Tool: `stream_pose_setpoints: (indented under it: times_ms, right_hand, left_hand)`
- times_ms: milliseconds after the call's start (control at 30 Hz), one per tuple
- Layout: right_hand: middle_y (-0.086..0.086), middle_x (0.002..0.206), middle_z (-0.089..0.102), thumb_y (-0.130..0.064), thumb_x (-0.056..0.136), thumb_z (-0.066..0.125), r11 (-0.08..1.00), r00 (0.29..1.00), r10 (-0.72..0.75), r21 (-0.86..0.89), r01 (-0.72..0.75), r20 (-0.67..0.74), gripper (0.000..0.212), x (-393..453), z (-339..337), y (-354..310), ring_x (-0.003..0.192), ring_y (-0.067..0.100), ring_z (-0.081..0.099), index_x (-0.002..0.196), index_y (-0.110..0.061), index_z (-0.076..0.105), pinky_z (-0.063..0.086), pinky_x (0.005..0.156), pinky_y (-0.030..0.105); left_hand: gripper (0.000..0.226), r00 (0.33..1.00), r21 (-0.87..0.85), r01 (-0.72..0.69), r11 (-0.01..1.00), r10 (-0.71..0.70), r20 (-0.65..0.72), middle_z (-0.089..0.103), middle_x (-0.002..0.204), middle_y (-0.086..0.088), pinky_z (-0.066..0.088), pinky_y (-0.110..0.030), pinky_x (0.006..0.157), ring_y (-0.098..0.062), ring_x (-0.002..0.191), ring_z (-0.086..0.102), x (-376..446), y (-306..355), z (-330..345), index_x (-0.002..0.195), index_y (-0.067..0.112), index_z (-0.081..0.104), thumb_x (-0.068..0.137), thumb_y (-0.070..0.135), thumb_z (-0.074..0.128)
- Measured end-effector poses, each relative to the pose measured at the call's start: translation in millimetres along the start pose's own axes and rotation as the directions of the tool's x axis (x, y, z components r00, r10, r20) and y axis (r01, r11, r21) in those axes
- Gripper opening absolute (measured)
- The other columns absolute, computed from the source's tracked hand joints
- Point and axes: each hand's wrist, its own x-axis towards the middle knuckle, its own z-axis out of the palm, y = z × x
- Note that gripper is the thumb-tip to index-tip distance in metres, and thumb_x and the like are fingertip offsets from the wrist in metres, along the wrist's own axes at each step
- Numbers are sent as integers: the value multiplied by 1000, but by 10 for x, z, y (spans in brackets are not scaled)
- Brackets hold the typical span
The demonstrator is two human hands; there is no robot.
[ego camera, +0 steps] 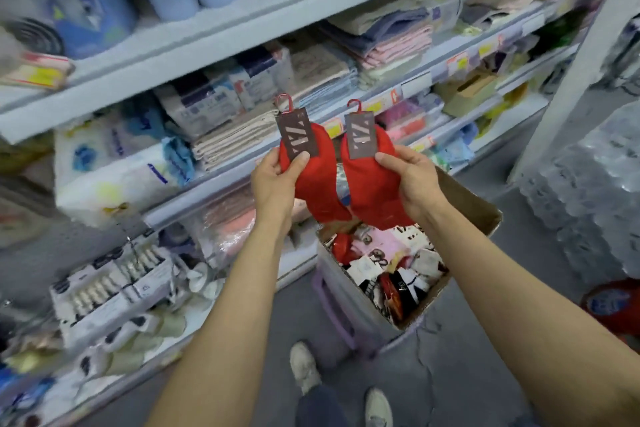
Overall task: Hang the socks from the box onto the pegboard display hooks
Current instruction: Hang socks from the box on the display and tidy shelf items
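Observation:
I hold up two pairs of red socks side by side in front of the shelves. My left hand (275,180) pinches the left red sock pair (317,184) just below its brown card label, which carries a red hook on top. My right hand (410,180) grips the right red sock pair (374,191) the same way, thumb on its label. Below them the cardboard box (349,291) stands open on a purple stool, filled with several more packaged socks in red, pink, white and black. No pegboard hooks are visible in this view.
White shop shelves (242,31) with folded towels, cloths and packaged goods fill the left and back. Wrapped water bottle packs (588,204) stand at the right beside a white post. My shoes (304,367) are on the grey floor near the stool.

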Motion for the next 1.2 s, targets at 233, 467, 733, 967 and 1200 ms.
stream_pose_setpoints:
  times_ms: [233,467,733,967,1200]
  right_hand:
    - [2,79,76,8,84,62,999,975,40,-17,-38,219,19,-220,681,116,69,12,70,96,-5,68,57,71,24]
    - [3,82,75,6,81,67,995,923,91,-76,-68,374,19,-561,1559,427,75,16,69,96,-5,70,56,82,29]
    - [1,81,76,8,81,65,986,819,164,-72,-150,550,22,-1239,2730,813,75,13,70,98,-4,70,56,77,25]
    - [5,79,75,6,80,67,976,734,201,-73,-203,648,18,-1953,3731,1148,74,17,68,90,-9,72,57,84,33]
    - [1,65,72,9,82,63,933,643,335,-150,-326,689,19,-2586,4533,1454,57,10,66,87,-9,68,52,55,19]
  left_hand:
    - [24,970,-40,-41,998,31,-240,75,89,4,56,-25,70,-8,76,72,-374,264,-704,102,17,64,85,5,74]
    - [18,895,-36,-104,994,77,-440,75,83,10,58,-25,71,-6,76,72,-746,575,-1604,94,19,66,84,7,75]
    - [24,785,-29,-186,982,131,-605,74,81,8,55,-21,68,-2,70,70,-1309,992,-2764,104,8,64,84,5,75]
    - [23,669,59,-260,964,224,-709,73,88,3,57,-25,75,-5,75,69,-1848,1238,-3812,103,5,66,83,5,76]
    - [23,525,63,-271,961,202,-827,74,95,-7,58,-29,76,-14,81,69,-2187,1320,-4627,102,5,69,82,10,78]
